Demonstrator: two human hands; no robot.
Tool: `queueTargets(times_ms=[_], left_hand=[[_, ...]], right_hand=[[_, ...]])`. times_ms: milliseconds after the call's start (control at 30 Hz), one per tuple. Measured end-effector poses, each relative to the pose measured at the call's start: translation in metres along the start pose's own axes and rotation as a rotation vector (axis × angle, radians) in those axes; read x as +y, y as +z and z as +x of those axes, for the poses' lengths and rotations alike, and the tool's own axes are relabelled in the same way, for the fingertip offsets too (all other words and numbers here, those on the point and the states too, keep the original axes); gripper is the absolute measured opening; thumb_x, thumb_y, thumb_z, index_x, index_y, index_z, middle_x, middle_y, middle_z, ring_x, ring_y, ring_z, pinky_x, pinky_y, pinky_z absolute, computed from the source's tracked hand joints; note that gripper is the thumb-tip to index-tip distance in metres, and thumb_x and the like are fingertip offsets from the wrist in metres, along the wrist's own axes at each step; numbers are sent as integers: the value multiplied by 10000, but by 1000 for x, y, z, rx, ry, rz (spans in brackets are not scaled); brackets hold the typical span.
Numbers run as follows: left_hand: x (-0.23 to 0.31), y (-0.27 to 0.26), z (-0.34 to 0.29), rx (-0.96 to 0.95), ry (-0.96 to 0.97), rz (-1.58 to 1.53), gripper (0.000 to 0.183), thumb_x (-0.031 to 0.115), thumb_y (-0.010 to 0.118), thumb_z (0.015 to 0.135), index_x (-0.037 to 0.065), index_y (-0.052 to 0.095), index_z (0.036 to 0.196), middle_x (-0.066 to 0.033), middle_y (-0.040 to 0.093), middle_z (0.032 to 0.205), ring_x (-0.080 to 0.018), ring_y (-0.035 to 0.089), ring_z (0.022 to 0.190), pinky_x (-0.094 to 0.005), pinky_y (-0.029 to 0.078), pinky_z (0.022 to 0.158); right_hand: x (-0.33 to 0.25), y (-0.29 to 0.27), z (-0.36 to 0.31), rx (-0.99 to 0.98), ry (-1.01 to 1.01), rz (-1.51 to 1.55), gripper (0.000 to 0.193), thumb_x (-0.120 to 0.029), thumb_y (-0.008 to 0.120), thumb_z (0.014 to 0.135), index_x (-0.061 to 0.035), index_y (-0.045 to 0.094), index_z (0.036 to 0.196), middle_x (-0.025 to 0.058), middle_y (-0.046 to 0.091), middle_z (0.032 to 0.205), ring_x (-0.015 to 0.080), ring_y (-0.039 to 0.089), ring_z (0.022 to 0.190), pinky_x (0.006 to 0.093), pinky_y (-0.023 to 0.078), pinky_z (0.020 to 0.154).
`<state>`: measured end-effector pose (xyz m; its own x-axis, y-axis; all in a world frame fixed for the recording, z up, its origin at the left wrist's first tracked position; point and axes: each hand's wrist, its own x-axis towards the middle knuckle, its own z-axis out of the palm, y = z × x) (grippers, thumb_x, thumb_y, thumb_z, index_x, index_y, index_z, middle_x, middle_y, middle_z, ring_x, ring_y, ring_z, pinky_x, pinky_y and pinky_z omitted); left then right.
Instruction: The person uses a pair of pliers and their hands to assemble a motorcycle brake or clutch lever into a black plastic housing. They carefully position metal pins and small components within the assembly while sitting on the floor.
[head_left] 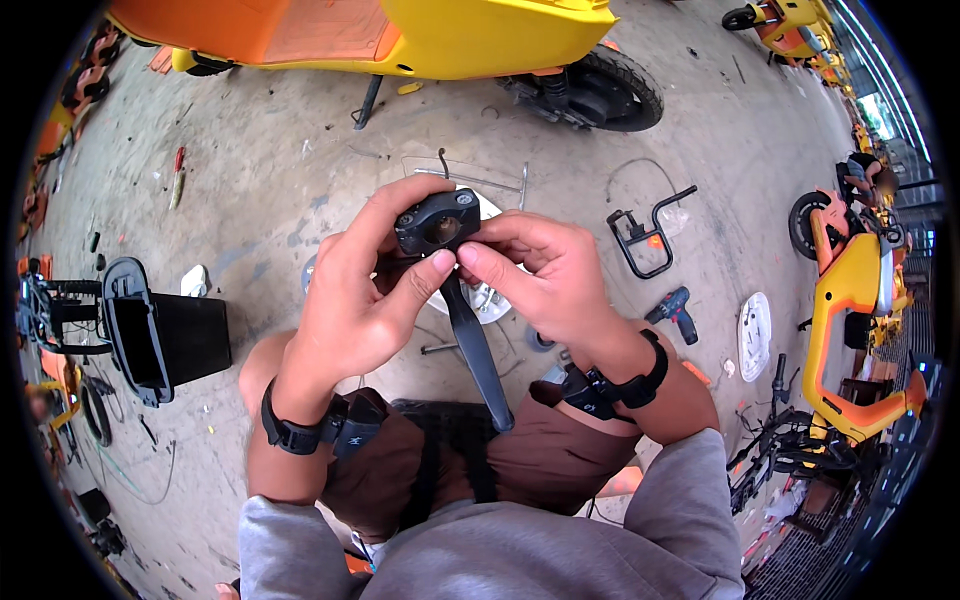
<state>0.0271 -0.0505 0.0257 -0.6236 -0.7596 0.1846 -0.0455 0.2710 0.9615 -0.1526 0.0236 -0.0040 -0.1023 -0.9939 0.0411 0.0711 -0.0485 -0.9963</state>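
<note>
Black open box (pixel 165 340) sits on the concrete well left of the black clamp part (pixel 437 222) I'm holding; box interior is dark, can't tell what's in it. The clamp part has a round bore facing me and a long flat black arm (pixel 477 355) running down from it toward my lap; where arm meets clamp is hidden behind my thumbs, so can't say how they join. White round disc (pixel 487 296) on the floor just behind the clamp, mostly covered by my hands. My left hand (pixel 355 300) wraps the clamp's left side, fingers over the top, thumb pressed in below it. My right hand (pixel 540 270) pinches in from the right, thumb tip meeting the left thumb under the clamp. Both hands closed on the part, both wrists wearing black straps. Right of the clamp: black bent bracket (pixel 640 235), small drill (pixel 675 312) nearer me. Yellow scooter (pixel 450 40) beyond the clamp, cut off at the top.
</note>
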Motion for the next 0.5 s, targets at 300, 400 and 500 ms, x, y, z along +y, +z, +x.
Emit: queueTargets(times_ms=[300,400,500], left_hand=[[-5,2,-1,11,22,-57,400,31,645,882,15,525,1263,-125,686,1017,-180,683,915,-306,538,799],[-4,4,-1,25,15,-66,401,30,644,881,15,526,1264,-122,685,1018,-173,677,916,-304,535,805],[-5,2,-2,36,14,-88,403,31,646,880,15,526,1265,-120,684,1014,-165,672,909,-300,532,809]], right_hand=[[1,-4,-2,-72,99,143,324,-62,692,891,80,612,1172,84,679,1019,103,649,872,239,544,770],[7,3,-3,-6,-81,146,285,-76,693,897,72,640,1134,80,686,992,99,648,851,240,543,761],[-7,6,-3,5,49,190,240,-62,696,890,73,660,1085,79,692,965,100,650,836,243,541,772]])
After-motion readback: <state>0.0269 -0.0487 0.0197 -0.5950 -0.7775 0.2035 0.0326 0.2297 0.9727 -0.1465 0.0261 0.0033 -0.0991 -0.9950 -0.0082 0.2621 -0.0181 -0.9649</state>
